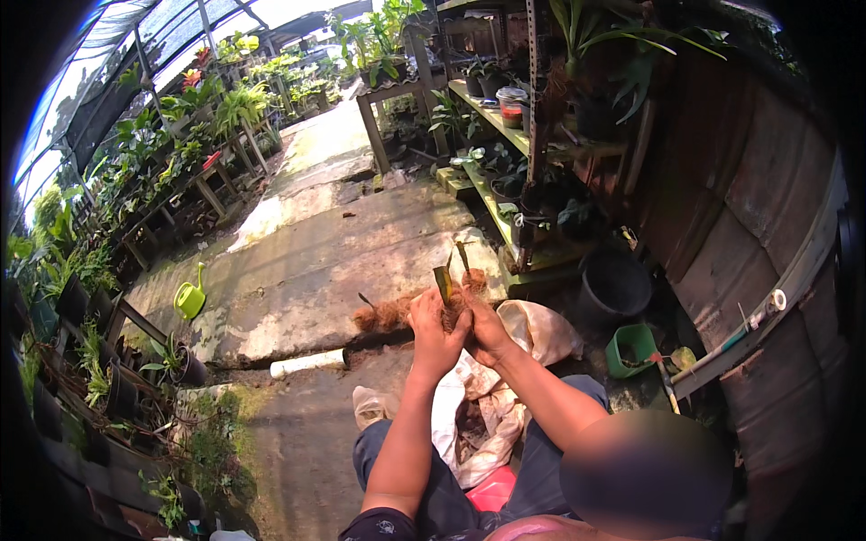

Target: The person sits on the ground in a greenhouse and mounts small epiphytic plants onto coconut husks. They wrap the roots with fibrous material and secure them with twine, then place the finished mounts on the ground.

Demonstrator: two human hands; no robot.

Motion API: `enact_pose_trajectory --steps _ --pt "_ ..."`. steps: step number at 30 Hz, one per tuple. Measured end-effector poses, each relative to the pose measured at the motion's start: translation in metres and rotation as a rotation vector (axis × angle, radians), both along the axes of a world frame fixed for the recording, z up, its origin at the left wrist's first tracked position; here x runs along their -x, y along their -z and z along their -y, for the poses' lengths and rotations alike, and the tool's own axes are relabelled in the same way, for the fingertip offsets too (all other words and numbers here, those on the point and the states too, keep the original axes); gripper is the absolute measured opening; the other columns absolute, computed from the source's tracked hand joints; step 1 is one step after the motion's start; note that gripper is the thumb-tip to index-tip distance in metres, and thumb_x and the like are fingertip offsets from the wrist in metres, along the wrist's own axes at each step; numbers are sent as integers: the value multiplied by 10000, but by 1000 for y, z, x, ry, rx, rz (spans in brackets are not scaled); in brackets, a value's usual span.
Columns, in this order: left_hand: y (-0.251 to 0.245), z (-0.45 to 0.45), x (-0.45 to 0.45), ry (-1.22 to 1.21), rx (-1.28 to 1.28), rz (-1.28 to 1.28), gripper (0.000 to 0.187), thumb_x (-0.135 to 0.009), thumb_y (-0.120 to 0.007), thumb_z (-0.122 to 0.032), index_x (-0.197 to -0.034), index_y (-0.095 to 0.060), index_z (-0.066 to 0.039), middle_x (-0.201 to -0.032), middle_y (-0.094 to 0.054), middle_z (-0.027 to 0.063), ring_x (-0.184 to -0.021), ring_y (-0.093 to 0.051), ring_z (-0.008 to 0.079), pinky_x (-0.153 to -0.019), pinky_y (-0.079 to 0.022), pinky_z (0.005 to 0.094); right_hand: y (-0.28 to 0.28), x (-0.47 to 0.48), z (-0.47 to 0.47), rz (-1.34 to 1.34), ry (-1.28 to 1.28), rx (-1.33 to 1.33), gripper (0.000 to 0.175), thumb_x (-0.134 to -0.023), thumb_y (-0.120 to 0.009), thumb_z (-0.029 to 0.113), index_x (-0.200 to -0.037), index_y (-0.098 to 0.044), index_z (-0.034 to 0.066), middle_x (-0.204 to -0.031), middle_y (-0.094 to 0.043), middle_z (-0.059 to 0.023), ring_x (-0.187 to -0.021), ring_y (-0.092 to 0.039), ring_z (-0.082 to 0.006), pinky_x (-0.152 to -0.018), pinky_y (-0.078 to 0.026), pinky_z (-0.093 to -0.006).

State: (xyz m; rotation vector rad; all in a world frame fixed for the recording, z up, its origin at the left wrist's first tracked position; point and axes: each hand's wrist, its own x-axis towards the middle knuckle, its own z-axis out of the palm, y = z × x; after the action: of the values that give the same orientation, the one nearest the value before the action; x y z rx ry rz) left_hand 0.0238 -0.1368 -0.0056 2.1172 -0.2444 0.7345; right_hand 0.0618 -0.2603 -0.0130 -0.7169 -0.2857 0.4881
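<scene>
My left hand (pixel 431 333) and my right hand (pixel 488 329) meet in front of me around a brown fibre ball (pixel 453 314), which looks like coconut fibre. A short, cut green-and-yellow leaf (pixel 444 284) sticks up from it. Fingers of both hands press on the fibre and partly hide it. Just beyond, another fibre ball (pixel 475 280) with an upright leaf piece rests on the concrete slab. More fibre balls (pixel 382 314) lie in a row left of my hands, one with a small dark leaf tip. Between my knees an open whitish sack (pixel 490 450) holds brown loose material.
To the right stand a black pot (pixel 616 287), a green plastic container (pixel 629 351) and a plant shelf (pixel 497 203). A white pipe piece (pixel 308 364) lies along the slab's edge. Farther left are a yellow-green watering can (pixel 190 299) and benches of potted plants (pixel 169 169).
</scene>
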Motion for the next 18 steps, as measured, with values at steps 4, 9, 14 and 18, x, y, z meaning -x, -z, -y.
enact_pose_trajectory --steps 4,9,14,18 --pt "-6 37 8 -100 30 221 572 -922 -725 -341 -1374 -581 -21 -1387 -578 203 -1302 -509 411 -1109 -368 514 28 -19 0 -86 20 -198 489 -1121 -481 445 -1435 -576 82 -1350 -664 -71 -1208 -649 -202 -1057 -519 -370" --pt "23 38 -7 -156 317 194 437 -997 -641 -303 -1273 -628 36 -1165 -681 244 -1071 -665 409 -957 -503 465 36 10 -23 -37 290 -145 524 -1138 -409 457 -1461 -553 71 -1392 -629 -52 -1275 -587 -185 -1135 -434 -353" --pt "11 20 -3 -86 422 145 268 -982 -648 -173 -1099 -691 65 -986 -723 216 -929 -722 345 -849 -545 408 41 20 -31 217 445 231 502 -1134 -446 398 -1467 -535 33 -1439 -571 -77 -1340 -498 -157 -1147 -376 -326" --pt "-8 13 10 101 489 20 208 -948 -651 -107 -1046 -708 67 -960 -742 187 -903 -731 268 -841 -548 368 19 9 -11 354 222 255 554 -1110 -534 360 -1557 -446 45 -1501 -503 -129 -1360 -517 -212 -1132 -420 -350"
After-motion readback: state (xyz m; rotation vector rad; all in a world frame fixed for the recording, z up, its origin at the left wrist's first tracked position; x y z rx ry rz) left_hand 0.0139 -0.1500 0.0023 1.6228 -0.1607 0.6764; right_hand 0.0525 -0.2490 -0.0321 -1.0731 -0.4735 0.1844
